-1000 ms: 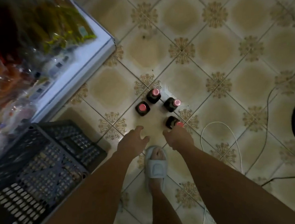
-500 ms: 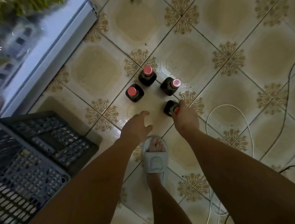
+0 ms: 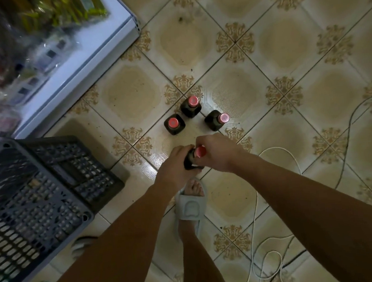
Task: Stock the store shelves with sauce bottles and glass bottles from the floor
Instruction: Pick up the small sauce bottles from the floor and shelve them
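both hands hold one sauce bottle [image 3: 195, 158] above the floor [image 3: 284, 44]: right hand [image 3: 218, 152] pinches its neck, left hand [image 3: 175, 165] wraps its body. three bottles [image 3: 190, 107] stand beyond (upright, close together). judged best: lift straight, clear of them.

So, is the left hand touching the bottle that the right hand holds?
Touching. The head view shows the left hand wrapped round the dark body of the bottle, while the right hand grips its neck below the red cap.
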A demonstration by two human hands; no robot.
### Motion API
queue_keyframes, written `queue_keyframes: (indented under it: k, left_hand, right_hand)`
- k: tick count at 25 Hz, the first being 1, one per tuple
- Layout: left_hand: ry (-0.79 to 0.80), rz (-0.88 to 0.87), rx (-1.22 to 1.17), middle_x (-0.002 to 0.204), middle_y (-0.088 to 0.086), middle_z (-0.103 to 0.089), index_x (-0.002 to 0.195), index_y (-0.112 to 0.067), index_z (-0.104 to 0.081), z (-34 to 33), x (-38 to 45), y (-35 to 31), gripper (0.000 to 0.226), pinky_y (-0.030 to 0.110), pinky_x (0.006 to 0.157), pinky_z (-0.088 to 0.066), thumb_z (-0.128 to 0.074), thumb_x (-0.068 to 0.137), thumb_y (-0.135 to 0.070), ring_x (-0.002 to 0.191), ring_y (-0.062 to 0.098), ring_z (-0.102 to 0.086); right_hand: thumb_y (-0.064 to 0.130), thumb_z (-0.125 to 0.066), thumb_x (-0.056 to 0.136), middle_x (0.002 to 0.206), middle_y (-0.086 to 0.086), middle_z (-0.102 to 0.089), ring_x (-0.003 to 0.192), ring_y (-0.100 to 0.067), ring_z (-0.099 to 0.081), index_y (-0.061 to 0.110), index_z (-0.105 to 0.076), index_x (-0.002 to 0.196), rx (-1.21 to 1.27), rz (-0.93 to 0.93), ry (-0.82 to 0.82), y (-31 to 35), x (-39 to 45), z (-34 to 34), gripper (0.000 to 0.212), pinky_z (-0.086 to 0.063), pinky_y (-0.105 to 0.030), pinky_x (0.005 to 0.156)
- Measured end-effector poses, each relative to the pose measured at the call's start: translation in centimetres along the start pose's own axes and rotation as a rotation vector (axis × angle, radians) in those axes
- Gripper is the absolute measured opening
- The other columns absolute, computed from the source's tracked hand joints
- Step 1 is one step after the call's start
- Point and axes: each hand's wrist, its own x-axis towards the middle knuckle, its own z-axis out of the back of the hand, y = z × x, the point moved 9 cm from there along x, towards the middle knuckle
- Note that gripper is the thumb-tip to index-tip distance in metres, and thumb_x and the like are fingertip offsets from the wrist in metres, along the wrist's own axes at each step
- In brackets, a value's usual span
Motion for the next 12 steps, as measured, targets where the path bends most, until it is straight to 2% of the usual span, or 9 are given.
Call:
queue_keyframes:
  k: [3,5,7,8,10,11,12]
  left_hand:
    - [-0.103,0.024,-0.015,0.114,-0.005,-0.056,0.113,-0.019,-0.056,1.3,-0.5,0.7,0.036,0.03,0.077,-0.046,-0.073,0.082,-0.024,0.097,0.019,-0.061]
    - [-0.146,0.075,-0.026,0.091,-0.009,-0.059,0.096,-0.021,-0.055,2.3,-0.7,2.1,0.017,0.017,0.066,-0.042,-0.068,0.086,-0.017,0.084,0.012,-0.061]
    - [-0.142,0.1,-0.106,0.082,-0.011,-0.062,0.094,-0.022,-0.058,3.1,-0.6,3.4,0.015,0.012,0.066,-0.044,-0.069,0.086,-0.014,0.082,0.009,-0.063]
    - [-0.155,0.108,-0.166,0.086,-0.007,-0.067,0.098,-0.02,-0.063,3.6,-0.6,4.1,0.016,0.018,0.074,-0.049,-0.072,0.085,-0.017,0.088,0.012,-0.065]
    - [-0.224,0.15,-0.187,0.098,0.0,-0.071,0.106,-0.016,-0.066,4.9,-0.5,5.8,0.028,0.029,0.085,-0.051,-0.075,0.084,-0.03,0.094,0.014,-0.065]
    - [-0.26,0.176,-0.157,0.1,0.003,-0.071,0.108,-0.014,-0.066,5.5,-0.4,6.7,0.033,0.031,0.086,-0.05,-0.075,0.084,-0.034,0.095,0.016,-0.064]
    - [-0.286,0.199,-0.14,0.101,0.005,-0.071,0.109,-0.013,-0.066,6.0,-0.3,7.5,0.035,0.031,0.087,-0.05,-0.074,0.084,-0.036,0.096,0.019,-0.064]
  right_hand:
    - [0.032,-0.065,0.083,0.076,-0.005,-0.058,0.073,-0.025,-0.057,0.01,-0.059,0.088,-0.005,0.112,0.024,3.7,0.3,0.3,0.023,-0.04,-0.031,0.057]
    - [0.034,-0.065,0.084,0.079,-0.006,-0.063,0.074,-0.024,-0.059,0.011,-0.062,0.091,-0.003,0.146,0.012,5.1,0.7,-0.2,0.024,-0.045,-0.033,0.061]
    - [0.04,-0.063,0.087,0.081,-0.004,-0.065,0.074,-0.021,-0.062,0.015,-0.064,0.095,0.105,0.152,-0.006,5.8,0.8,-0.6,0.026,-0.048,-0.033,0.063]
    - [0.043,-0.058,0.092,0.08,-0.004,-0.067,0.071,-0.019,-0.062,0.016,-0.065,0.098,0.257,0.12,-0.023,5.7,1.0,-0.7,0.028,-0.048,-0.032,0.062]
    - [0.04,-0.046,0.1,0.079,-0.007,-0.069,0.063,-0.018,-0.061,0.015,-0.065,0.11,0.686,-0.09,-0.126,3.3,2.3,-0.7,0.033,-0.047,-0.029,0.057]
    - [0.035,-0.044,0.101,0.082,-0.01,-0.069,0.062,-0.019,-0.061,0.013,-0.062,0.118,0.827,-0.226,-0.227,1.0,3.1,-0.9,0.034,-0.047,-0.028,0.055]
    - [0.032,-0.047,0.099,0.088,-0.011,-0.069,0.065,-0.02,-0.063,0.012,-0.057,0.126,0.86,-0.345,-0.323,-1.3,4.0,-1.3,0.035,-0.049,-0.028,0.056]
